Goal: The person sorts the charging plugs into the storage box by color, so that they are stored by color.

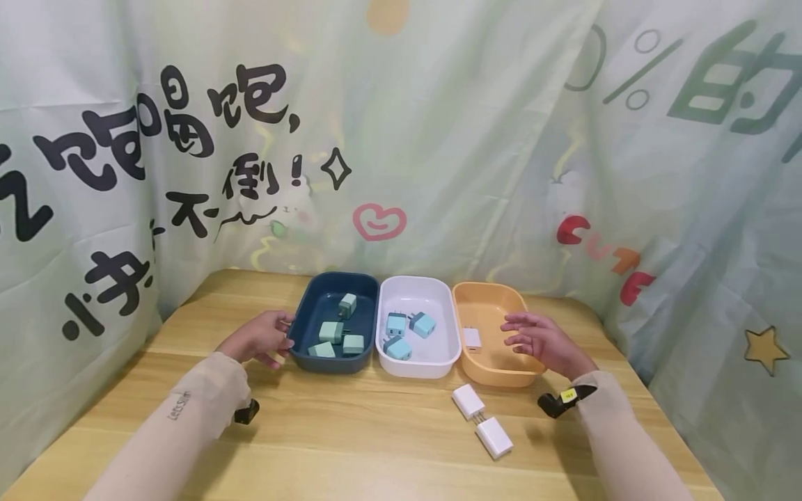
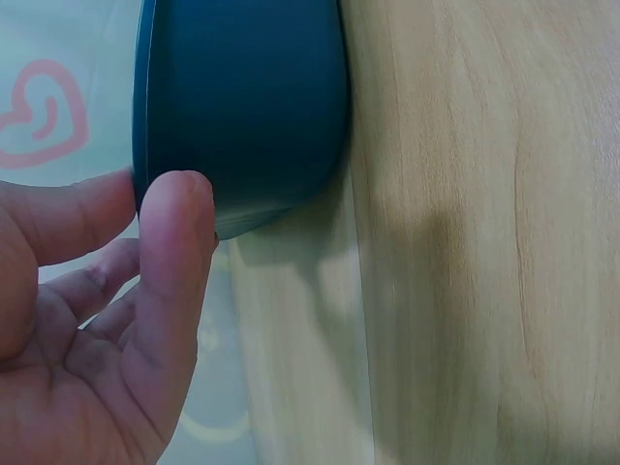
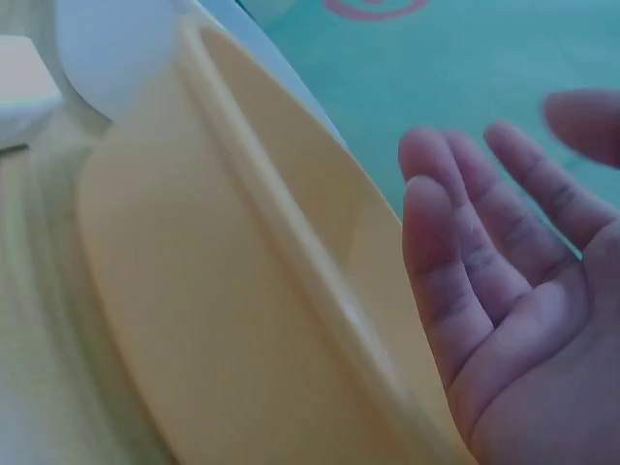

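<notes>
At the left side of the dark blue tray (image 1: 332, 287), my left hand (image 1: 258, 338) pinches the rim. In the left wrist view one fingertip (image 2: 176, 199) lies against the tray's outer wall, with another digit at the other side of the edge. My right hand (image 1: 544, 342) hovers by the right side of the orange tray (image 1: 491, 296), fingers loosely bent and holding nothing. A white charger plug (image 1: 472, 340) lies in the orange tray. Several pale green charger plugs (image 1: 331, 331) are in the dark blue tray.
Between those two trays stands a white tray (image 1: 413, 289) with three light blue charger plugs (image 1: 422, 325). Two white charger plugs (image 1: 494, 437) lie on the wooden table (image 1: 351, 445) in front, prongs facing each other. A printed curtain (image 1: 438, 139) hangs behind.
</notes>
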The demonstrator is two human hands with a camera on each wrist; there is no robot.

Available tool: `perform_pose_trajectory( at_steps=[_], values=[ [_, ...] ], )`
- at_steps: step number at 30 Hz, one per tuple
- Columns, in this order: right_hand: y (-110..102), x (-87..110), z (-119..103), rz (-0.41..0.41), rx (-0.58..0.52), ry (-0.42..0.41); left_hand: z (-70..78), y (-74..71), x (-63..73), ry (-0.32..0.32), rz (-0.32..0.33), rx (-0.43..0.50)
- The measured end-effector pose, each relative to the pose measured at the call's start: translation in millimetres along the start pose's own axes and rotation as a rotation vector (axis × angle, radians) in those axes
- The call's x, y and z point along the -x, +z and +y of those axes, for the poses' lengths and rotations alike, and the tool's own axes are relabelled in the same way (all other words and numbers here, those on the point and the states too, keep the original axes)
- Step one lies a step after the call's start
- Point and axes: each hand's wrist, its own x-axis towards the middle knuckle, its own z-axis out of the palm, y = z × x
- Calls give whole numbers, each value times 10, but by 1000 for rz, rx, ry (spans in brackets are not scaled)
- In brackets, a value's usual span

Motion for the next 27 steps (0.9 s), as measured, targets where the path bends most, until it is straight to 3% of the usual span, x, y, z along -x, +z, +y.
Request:
perform_pose_trajectory(
  at_steps=[4, 7, 10, 14, 18, 27],
  values=[
    [10, 141, 32, -204, -170, -80, -7, 12, 9, 2, 0, 4],
    [45, 271, 55, -288, -160, -109, -13, 36, 20, 2, 0, 4],
    [108, 399, 66, -343, -98, -77, -27, 47, 33, 3, -2, -2],
    [188, 520, 108, -364, 36, 19, -40, 37, 45, -3, 0, -15],
    [247, 580, 200, -373, 144, 63, -27, 22, 59, -5, 2, -21],
    [431, 565, 356, -322, 337, 172, 34, 10, 48, -9, 1, -17]
  ],
)
